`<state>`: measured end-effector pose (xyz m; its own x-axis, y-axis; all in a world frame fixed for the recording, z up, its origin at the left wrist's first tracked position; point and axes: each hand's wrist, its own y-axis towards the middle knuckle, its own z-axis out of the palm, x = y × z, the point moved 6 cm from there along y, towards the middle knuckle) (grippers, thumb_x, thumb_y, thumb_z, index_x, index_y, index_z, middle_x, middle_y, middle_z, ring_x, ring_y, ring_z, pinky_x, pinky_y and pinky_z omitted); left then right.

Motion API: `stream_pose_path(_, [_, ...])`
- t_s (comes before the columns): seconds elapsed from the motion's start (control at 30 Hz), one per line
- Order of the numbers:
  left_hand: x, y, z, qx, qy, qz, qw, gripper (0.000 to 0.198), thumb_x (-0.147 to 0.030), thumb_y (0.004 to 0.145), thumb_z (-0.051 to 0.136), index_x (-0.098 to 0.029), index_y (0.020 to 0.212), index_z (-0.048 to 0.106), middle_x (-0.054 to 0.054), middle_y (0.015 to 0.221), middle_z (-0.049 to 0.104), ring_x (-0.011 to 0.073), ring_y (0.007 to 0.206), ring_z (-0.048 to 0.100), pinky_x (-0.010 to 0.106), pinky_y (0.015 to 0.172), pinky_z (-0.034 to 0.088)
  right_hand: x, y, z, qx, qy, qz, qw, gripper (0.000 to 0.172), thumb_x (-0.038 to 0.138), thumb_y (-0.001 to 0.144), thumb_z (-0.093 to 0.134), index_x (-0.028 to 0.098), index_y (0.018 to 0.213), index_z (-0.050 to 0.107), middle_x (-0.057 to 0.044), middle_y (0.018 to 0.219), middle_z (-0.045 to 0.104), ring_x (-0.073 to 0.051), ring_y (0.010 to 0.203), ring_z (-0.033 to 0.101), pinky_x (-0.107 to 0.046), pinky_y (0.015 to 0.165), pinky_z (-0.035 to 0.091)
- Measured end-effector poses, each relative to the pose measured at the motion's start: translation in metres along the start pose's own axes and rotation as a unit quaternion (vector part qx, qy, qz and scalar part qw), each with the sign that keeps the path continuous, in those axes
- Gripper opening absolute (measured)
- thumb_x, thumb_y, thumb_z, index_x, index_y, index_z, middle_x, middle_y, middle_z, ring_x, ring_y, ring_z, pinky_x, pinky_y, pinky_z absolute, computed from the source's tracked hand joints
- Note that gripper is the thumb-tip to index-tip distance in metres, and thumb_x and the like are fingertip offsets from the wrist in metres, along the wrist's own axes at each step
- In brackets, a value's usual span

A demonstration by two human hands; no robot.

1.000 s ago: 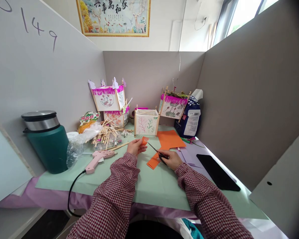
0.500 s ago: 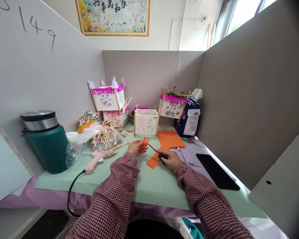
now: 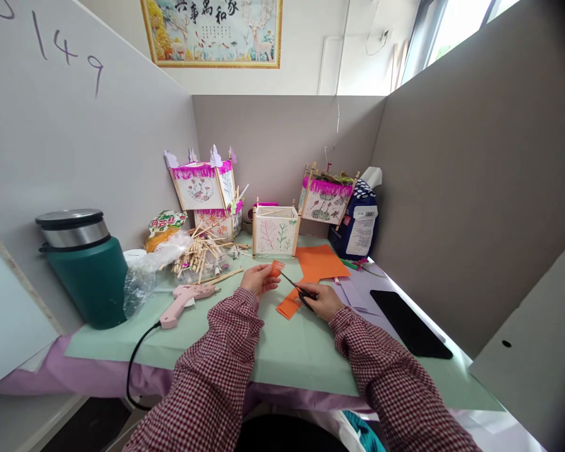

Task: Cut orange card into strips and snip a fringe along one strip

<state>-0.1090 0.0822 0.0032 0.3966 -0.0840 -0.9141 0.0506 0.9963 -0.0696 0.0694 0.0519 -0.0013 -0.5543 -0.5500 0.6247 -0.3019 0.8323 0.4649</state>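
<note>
Between the thumb and fingers of my left hand [image 3: 260, 280] is a small piece of orange paper [image 3: 277, 269], its edge cut into a fringe. My right hand [image 3: 324, 301] grips black-handled scissors [image 3: 306, 295], and their blades point up and left to the fringed edge. Whether the blades are parted is too small to tell. Below the scissors lies a folded orange paper strip [image 3: 288, 307] on the green table cover. Behind it rests a larger orange sheet [image 3: 324, 262]. A white paper lantern frame [image 3: 275, 232] with drawn plants stands just beyond my left hand.
A pink glue gun [image 3: 183, 302] with a black cord lies at left, beside a green flask [image 3: 88, 276]. Wooden sticks [image 3: 198, 254] are heaped behind it. Fringed lanterns [image 3: 200, 187] stand at the back. A black phone-like slab [image 3: 409, 323] and lilac paper [image 3: 358, 298] lie at right.
The view has shifted very slightly. Both hands stay in nearly the same place, with the orange paper and the scissors still held.
</note>
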Motion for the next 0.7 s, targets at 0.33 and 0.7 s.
stream_pose_path(0.33, [-0.0014,-0.0014,0.0014,0.0,0.002,0.002,1.0,0.004,-0.014,0.079,0.054,-0.011,0.08,0.051,0.005,0.066,0.063,0.0124,0.05,0.061,0.022,0.045,0.049,-0.0004,0.0006,-0.0017,-0.004,-0.017,0.011,1.0,0.037,0.028,0.068,0.061,0.022,0.104,0.064,-0.002,0.096,0.068,-0.017,0.079,0.063,-0.026,0.071,0.05])
stream_pose_path(0.7, [-0.0007,-0.0005,0.0021,0.009,0.01,0.006,1.0,0.004,-0.013,0.078,0.055,-0.01,0.078,0.053,0.008,0.069,0.065,0.0139,0.052,0.063,0.023,0.046,0.049,0.0011,0.0,-0.0012,-0.007,-0.017,-0.005,1.0,0.036,0.029,0.069,0.06,0.023,0.104,0.064,-0.002,0.095,0.068,-0.016,0.076,0.063,-0.026,0.067,0.05])
